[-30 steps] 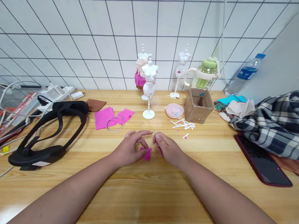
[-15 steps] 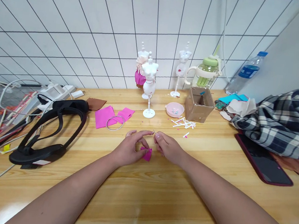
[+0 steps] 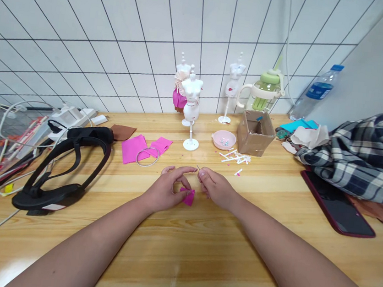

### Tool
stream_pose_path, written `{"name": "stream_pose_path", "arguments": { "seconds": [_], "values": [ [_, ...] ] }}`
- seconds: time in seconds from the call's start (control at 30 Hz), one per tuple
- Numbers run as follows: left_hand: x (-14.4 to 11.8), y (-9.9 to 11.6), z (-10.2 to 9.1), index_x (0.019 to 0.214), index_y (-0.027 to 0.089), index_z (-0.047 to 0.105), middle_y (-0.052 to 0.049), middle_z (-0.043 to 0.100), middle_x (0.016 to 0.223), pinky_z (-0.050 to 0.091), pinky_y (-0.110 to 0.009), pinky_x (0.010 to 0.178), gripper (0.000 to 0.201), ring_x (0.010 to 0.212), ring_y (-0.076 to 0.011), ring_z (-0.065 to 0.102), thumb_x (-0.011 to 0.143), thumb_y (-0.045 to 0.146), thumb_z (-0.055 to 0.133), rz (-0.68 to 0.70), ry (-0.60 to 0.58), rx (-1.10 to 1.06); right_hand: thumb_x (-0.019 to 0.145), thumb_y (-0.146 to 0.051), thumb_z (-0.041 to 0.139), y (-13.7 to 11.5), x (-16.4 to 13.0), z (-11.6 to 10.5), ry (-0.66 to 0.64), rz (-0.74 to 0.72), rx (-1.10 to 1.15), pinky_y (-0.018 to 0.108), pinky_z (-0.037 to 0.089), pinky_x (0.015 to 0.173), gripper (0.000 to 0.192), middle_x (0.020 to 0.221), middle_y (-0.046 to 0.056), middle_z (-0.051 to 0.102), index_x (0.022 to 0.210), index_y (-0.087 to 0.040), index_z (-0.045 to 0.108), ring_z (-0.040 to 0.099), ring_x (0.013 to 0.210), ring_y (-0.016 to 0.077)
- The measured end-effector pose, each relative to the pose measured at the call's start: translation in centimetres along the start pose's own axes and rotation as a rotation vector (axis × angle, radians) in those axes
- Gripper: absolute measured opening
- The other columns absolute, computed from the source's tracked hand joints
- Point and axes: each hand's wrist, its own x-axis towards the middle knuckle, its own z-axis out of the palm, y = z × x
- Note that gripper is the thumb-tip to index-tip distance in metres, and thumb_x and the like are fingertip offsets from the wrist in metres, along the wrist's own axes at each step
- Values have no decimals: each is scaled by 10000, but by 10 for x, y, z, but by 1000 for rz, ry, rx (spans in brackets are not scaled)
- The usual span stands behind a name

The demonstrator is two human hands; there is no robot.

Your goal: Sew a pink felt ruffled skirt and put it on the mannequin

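A small gathered piece of magenta cloth (image 3: 189,197) is pinched between the thumb and a finger of my left hand (image 3: 168,189), just above the table. The index finger of that hand reaches out toward the right hand. Closed in a pinch, my right hand (image 3: 217,188) grips a thin needle-like thing (image 3: 198,167) whose tip points up and left, close to the left index fingertip. Any thread is too fine to make out. Behind the hands stands a small white dress-form mannequin (image 3: 191,109).
Magenta cloth squares (image 3: 134,149) and a metal ring (image 3: 147,156) lie at left, near a black headset strap (image 3: 86,182). Beyond the hands are a pink bead dish (image 3: 224,140), white sticks (image 3: 236,157) and a cardboard box (image 3: 254,139). A phone (image 3: 338,206) lies at right.
The needle-like thing in my right hand has turned or shifted very slightly. Both hands otherwise keep nearly the same place and grip.
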Motion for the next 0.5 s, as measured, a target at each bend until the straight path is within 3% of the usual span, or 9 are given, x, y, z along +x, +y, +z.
{"name": "stream_pose_path", "arguments": {
  "seconds": [0.5],
  "values": [
    [0, -3, 1, 1313, 250, 445, 27, 739, 853, 268, -471, 1089, 551, 1002, -210, 672, 794, 176, 616, -2, 1, 7, 1008, -381, 299, -5, 2, -5, 17, -44, -146, 256, 338, 586, 348, 606, -44, 479, 708, -230, 391, 476, 585, 133]
  ]
}}
